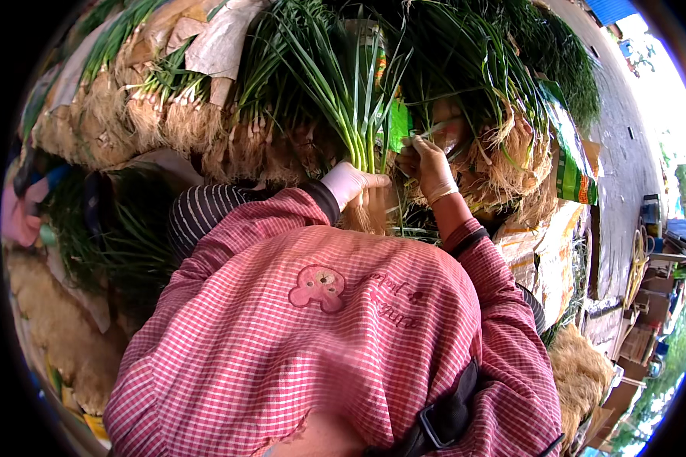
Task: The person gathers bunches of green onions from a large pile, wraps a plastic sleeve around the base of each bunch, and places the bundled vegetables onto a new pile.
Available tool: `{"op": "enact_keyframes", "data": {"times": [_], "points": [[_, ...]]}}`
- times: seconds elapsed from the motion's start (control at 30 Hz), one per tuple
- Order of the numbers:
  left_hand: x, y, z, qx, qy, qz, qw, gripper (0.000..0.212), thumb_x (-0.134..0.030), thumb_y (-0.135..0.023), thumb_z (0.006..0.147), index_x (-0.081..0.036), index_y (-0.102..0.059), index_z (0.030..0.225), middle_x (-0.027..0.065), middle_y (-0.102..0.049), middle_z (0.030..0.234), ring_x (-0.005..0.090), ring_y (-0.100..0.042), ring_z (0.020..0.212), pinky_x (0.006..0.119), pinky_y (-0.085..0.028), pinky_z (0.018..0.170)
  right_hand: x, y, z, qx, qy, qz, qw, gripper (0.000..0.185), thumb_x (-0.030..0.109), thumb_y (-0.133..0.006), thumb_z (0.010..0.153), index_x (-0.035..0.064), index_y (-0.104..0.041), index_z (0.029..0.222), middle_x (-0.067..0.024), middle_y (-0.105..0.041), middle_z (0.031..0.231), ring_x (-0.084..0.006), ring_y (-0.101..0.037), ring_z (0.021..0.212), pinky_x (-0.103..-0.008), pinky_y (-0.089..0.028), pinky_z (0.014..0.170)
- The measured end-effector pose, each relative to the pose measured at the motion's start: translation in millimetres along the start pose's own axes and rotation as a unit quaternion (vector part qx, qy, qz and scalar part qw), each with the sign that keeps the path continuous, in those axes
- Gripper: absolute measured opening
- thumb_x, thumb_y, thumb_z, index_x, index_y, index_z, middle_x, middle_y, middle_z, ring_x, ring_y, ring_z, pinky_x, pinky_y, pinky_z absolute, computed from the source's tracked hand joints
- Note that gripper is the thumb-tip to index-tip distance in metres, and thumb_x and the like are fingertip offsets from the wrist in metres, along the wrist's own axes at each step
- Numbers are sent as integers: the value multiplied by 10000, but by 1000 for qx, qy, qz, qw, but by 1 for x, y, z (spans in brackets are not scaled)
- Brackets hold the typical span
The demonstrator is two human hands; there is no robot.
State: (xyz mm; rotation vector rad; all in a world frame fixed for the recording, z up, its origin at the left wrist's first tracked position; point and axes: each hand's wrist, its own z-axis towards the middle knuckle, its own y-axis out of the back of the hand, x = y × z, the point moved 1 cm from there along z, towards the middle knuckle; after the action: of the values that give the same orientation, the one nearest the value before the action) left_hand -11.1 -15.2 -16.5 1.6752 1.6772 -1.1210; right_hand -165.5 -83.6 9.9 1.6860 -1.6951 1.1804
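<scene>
My left hand (351,181), in a thin whitish glove, is closed around the pale lower stems of a bunch of green allium stalks (359,134), probably green garlic. Their long flat leaves fan upward, and tan roots (357,220) hang below the fist. To the right, my gloved right hand (429,165) pinches a thin pale strip (436,128) between thumb and fingers; it looks like a piece of leaf. Just behind the hands is a bright green printed bag (400,121). Part of the stems is hidden by my left palm.
Piled allium plants with tan roots (514,148) lie at the right, with more root bundles (194,123) at the left, partly under paper sheets (220,45). A printed green sack (574,154) edges the right pile. Beyond runs grey paving (623,114). Root heaps (63,331) flank me.
</scene>
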Motion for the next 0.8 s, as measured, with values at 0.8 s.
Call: {"op": "enact_keyframes", "data": {"times": [0.8], "points": [[-26, 6, -20, 367, -85, -397, 837, 548, -204, -535, 828, -46, -295, 1295, 22, -524, 863, 123, -496, 754, 272, -431, 699, 9, 68, 14, -112, 52, -814, 567, 456, 496, -533, 743, 59, -615, 844, -159, -621, 772, -322, -603, 725, -390, -473, 618]]}}
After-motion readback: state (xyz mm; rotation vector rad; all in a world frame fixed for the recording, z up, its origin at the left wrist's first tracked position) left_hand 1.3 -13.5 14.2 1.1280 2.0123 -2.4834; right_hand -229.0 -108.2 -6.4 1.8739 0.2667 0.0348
